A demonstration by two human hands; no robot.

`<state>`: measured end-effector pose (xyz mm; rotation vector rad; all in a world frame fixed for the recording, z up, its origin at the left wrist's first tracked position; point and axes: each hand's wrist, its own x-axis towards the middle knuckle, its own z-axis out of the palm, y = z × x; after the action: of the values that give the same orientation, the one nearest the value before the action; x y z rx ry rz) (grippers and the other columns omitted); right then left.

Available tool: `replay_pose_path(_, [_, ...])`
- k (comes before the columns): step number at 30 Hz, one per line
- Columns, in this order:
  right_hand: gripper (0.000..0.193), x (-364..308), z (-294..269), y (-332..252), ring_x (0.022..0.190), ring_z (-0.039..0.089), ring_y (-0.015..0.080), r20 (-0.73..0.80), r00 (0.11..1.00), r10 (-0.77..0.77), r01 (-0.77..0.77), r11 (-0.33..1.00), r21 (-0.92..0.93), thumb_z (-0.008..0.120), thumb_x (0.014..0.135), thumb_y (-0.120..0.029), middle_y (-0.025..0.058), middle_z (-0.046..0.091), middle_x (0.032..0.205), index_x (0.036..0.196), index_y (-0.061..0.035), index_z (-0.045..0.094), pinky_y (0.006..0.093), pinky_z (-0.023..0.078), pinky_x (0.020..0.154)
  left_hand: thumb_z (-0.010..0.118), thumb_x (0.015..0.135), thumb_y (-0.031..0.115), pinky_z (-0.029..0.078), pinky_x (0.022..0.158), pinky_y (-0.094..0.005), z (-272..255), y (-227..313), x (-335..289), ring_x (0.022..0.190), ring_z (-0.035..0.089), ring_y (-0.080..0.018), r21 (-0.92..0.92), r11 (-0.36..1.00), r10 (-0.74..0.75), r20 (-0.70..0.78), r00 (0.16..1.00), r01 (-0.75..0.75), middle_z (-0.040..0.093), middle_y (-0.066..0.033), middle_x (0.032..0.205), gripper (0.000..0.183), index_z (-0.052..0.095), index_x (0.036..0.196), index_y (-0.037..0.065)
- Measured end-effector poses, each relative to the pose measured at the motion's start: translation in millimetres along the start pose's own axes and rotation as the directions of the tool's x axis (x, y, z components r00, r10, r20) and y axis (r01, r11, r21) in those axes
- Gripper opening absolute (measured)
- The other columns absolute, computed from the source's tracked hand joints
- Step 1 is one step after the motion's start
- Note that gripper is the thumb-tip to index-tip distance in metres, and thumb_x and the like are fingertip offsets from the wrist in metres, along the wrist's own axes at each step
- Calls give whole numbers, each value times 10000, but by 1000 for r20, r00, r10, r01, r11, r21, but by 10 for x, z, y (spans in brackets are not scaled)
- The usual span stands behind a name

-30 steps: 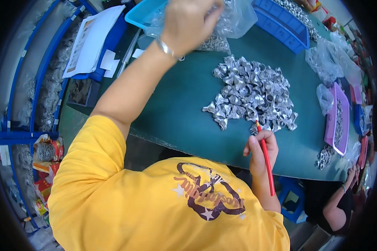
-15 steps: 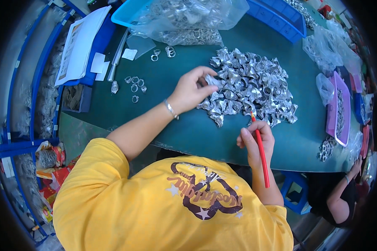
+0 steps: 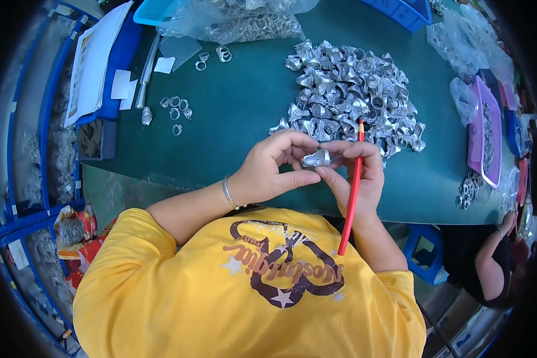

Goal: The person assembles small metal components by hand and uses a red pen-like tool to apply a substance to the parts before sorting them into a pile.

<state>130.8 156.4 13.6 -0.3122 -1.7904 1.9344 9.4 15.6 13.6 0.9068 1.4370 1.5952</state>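
**One silvery metal piece [image 3: 317, 159], pinched from both sides**

In the head view, held over the near part of the counter [image 3: 227, 128], just in front of a pile of similar pieces [image 3: 349, 83]. Gripped from one side by the left hand [image 3: 271, 164], with thumb below, fingers above and the gap drawn narrow around the metal. Met from the other side by the thumb and fingertips of the right hand [image 3: 363, 173], also narrowed, with a red pencil [image 3: 351, 200] clasped across it and pointing up toward the pile (exact contact under the curled left fingers hard to make out).

Likely light enough for a fingertip pinch, and stiff, with next to no give when squeezed. Probably slippery on the smooth, shiny face, so best taken by the outer edges, not by pressing on that bright surface. Not fragile, by the look of the metal, though perhaps easy to scuff, or to bend at a thin rim. Worth turning with thumb and finger opposed, low over the counter, in case of a slip. Apt to catch on neighbours in the pile, so better lifted out singly.
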Motion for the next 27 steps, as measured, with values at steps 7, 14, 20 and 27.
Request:
replay_pose_path(7, [407, -27, -28, -12, 887, 566, 144, 86, 990, -114, 127, 978, -163, 709, 723, 57, 141, 588, 1063, 1007, -50, 438, 253, 468, 761, 663, 789, -36, 492, 836, -271, 68, 36, 0, 958, 581, -148, -163, 983, -94, -61, 994, 83, 562, -99, 1040, 348, 514, 1104, -31])
replay_pose_path(14, [403, -75, -24, -32, 936, 593, 180, 12, 1000, 10, -9, 1000, -25, 687, 718, 105, 149, 580, 1058, 1023, -17, 452, 259, 508, 764, 652, 790, -51, 507, 807, -260, 66, -54, 5, 951, 594, -158, -87, 996, 17, -45, 999, -21, 572, -92, 1002, 359, 525, 1125, -31])
replay_pose_path(20, [267, -84, -45, -87, 924, 591, 161, -22, 1000, 12, -15, 992, -124, 551, 861, 41, 131, 610, 1012, 1116, 7, 478, 266, 485, 791, 628, 819, -26, 521, 802, -287, 60, 24, 2, 918, 613, -177, -355, 918, -187, 11, 982, 179, 596, -119, 1004, 329, 513, 1127, -35])
replay_pose_path(27, [310, -88, -193, -116, 789, 582, 196, -60, 966, -250, 208, 896, -392, 458, 907, -85, 133, 621, 874, 1193, 32, 483, 302, 448, 739, 607, 846, 11, 534, 788, -302, 53, -24, -7, 905, 627, -191, -438, 879, -199, 24, 980, 190, 607, -127, 1003, 292, 502, 1115, -29])
